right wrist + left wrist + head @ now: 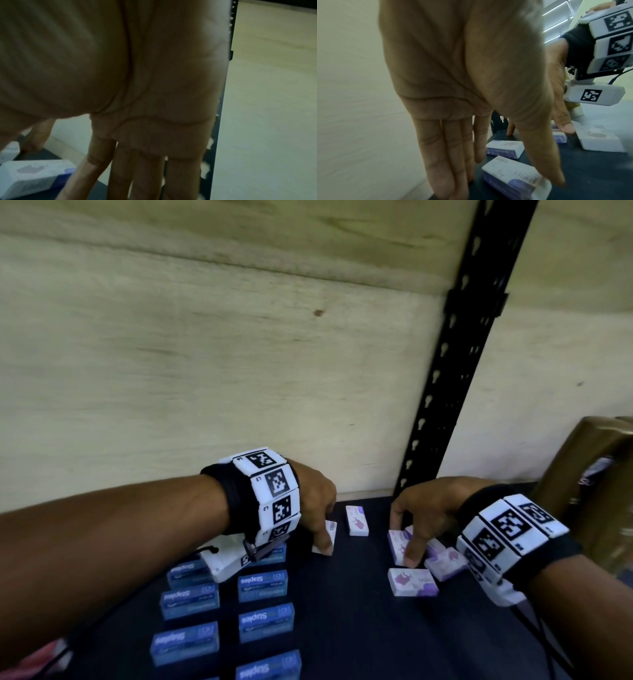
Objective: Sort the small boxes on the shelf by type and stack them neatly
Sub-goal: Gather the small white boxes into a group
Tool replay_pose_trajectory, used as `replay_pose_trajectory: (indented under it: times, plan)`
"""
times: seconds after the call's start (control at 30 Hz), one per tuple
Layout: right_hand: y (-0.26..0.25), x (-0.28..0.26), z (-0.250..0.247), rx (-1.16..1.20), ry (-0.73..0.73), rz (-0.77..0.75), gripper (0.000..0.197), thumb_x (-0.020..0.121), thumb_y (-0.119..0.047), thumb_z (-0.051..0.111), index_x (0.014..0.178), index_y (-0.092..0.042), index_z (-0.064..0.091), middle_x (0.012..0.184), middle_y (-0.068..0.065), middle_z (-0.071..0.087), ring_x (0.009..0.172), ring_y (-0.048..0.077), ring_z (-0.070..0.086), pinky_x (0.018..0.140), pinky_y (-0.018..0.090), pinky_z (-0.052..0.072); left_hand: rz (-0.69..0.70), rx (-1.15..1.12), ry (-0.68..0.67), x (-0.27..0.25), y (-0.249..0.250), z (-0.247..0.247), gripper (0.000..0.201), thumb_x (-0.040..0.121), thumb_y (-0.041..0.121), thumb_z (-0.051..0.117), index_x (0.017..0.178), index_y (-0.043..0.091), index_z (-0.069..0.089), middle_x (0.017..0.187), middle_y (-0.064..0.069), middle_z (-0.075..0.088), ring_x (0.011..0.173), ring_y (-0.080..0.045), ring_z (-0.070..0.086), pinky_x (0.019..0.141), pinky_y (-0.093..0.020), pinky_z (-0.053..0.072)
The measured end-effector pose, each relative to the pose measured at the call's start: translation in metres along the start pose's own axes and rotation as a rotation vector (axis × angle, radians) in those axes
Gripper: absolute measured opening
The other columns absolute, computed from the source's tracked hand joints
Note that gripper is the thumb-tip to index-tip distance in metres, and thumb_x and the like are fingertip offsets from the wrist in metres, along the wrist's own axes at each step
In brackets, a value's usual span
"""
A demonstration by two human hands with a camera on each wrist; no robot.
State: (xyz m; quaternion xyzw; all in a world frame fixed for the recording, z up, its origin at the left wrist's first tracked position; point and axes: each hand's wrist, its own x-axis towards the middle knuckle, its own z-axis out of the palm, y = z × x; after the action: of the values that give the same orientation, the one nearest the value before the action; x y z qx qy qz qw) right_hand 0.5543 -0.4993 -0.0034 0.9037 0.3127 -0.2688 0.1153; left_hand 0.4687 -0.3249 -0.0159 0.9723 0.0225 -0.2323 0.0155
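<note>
Several white-and-purple boxes lie loose on the dark shelf (359, 628). My left hand (318, 522) reaches down with straight fingers, and its thumb (556, 175) touches the end of one white-and-purple box (324, 539) (513, 175). A gap shows between that box and the fingers. My right hand (418, 518) spans another white-and-purple box (397, 544) (32, 174), thumb at its near end and straight fingers at the far end. More of these boxes lie around it: one lone box (357, 520), one at the front (412, 582), one to the right (445, 563). Blue Staples boxes (263, 583) stand in two columns at the left.
A plywood wall backs the shelf. A black perforated upright (455, 364) stands behind my right hand. At the far right sits a brown wrapped package (596, 491). Bare dark shelf shows between the blue columns and the white-and-purple boxes.
</note>
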Motion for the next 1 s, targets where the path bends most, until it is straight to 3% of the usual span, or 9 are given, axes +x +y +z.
replay_pose_trajectory:
  times: [0.07, 0.13, 0.2, 0.3, 0.4, 0.57, 0.7, 0.8, 1.0]
  plan:
    - [0.0, -0.001, -0.003, -0.004, 0.022, -0.014, 0.058, 0.065, -0.04, 0.088, 0.117, -0.03, 0.065, 0.106, -0.01, 0.066, 0.09, 0.009, 0.06, 0.077, 0.024, 0.052, -0.019, -0.005, -0.007, 0.002, -0.003, 0.002, 0.055, 0.07, 0.063, 0.074, 0.098, 0.016, 0.068, 0.085, 0.007, 0.059, 0.078, -0.012, 0.053, 0.07, -0.028, 0.045]
    - [-0.001, 0.002, -0.008, 0.022, 0.083, -0.052, 0.065, 0.066, -0.052, 0.084, 0.124, -0.034, 0.061, 0.119, -0.011, 0.063, 0.107, 0.013, 0.059, 0.098, 0.032, 0.048, -0.008, -0.011, 0.001, 0.003, -0.004, 0.004, 0.056, 0.072, 0.061, 0.073, 0.101, 0.013, 0.07, 0.085, 0.006, 0.058, 0.077, -0.012, 0.051, 0.069, -0.028, 0.044]
    - [-0.006, 0.007, -0.011, 0.062, 0.133, -0.104, 0.069, 0.068, -0.053, 0.083, 0.129, -0.034, 0.057, 0.124, -0.012, 0.061, 0.113, 0.013, 0.058, 0.105, 0.035, 0.045, 0.016, -0.019, 0.014, 0.003, -0.004, 0.004, 0.058, 0.074, 0.057, 0.074, 0.107, 0.01, 0.071, 0.084, 0.005, 0.057, 0.073, -0.012, 0.051, 0.064, -0.022, 0.044]
    - [-0.016, 0.016, -0.012, 0.074, 0.145, -0.162, 0.075, 0.071, -0.045, 0.083, 0.137, -0.031, 0.051, 0.131, -0.01, 0.059, 0.117, 0.013, 0.056, 0.106, 0.035, 0.044, 0.046, -0.038, 0.02, 0.005, -0.003, 0.002, 0.048, 0.075, 0.052, 0.076, 0.096, 0.009, 0.067, 0.08, 0.002, 0.052, 0.068, -0.012, 0.045, 0.05, -0.017, 0.037]
    - [-0.026, 0.024, -0.011, 0.044, 0.137, -0.189, 0.073, 0.07, -0.043, 0.084, 0.135, -0.033, 0.052, 0.125, -0.011, 0.062, 0.113, 0.014, 0.058, 0.103, 0.035, 0.045, 0.033, -0.067, 0.023, 0.006, -0.003, -0.001, 0.055, 0.069, 0.048, 0.082, 0.103, 0.007, 0.07, 0.084, 0.002, 0.055, 0.07, -0.01, 0.047, 0.05, -0.019, 0.038]
    - [-0.029, 0.029, -0.011, 0.054, 0.167, -0.189, 0.052, 0.066, -0.037, 0.088, 0.111, -0.028, 0.066, 0.107, -0.008, 0.069, 0.098, 0.013, 0.064, 0.092, 0.035, 0.053, 0.04, -0.113, 0.036, 0.003, -0.001, -0.007, 0.053, 0.072, 0.032, 0.084, 0.115, 0.007, 0.064, 0.086, 0.001, 0.061, 0.053, -0.005, 0.052, 0.033, -0.007, 0.034]
    - [-0.017, 0.026, -0.012, 0.071, 0.239, -0.181, 0.049, 0.066, -0.025, 0.088, 0.106, -0.023, 0.06, 0.097, -0.007, 0.067, 0.084, 0.011, 0.061, 0.069, 0.025, 0.05, 0.033, -0.208, 0.09, 0.003, -0.002, -0.01, 0.044, 0.078, 0.023, 0.08, 0.116, 0.011, 0.061, 0.089, 0.001, 0.065, 0.052, -0.002, 0.054, 0.049, -0.015, 0.044]
    - [-0.007, 0.03, -0.01, 0.117, 0.263, -0.182, 0.059, 0.066, -0.015, 0.088, 0.108, -0.027, 0.048, 0.087, -0.009, 0.06, 0.077, 0.01, 0.057, 0.067, 0.025, 0.048, 0.01, -0.186, 0.146, 0.004, -0.001, -0.01, 0.037, 0.08, 0.023, 0.077, 0.114, 0.015, 0.063, 0.086, 0.006, 0.062, 0.062, -0.003, 0.052, 0.057, -0.019, 0.044]
    - [0.002, 0.03, -0.011, 0.103, 0.225, -0.254, 0.061, 0.077, 0.005, 0.074, 0.126, -0.022, 0.052, 0.076, -0.012, 0.052, 0.063, 0.002, 0.047, 0.051, 0.008, 0.039, -0.022, -0.102, 0.138, 0.004, 0.002, -0.006, 0.031, 0.08, 0.029, 0.078, 0.107, 0.017, 0.068, 0.091, 0.007, 0.062, 0.083, -0.011, 0.056, 0.064, -0.022, 0.044]
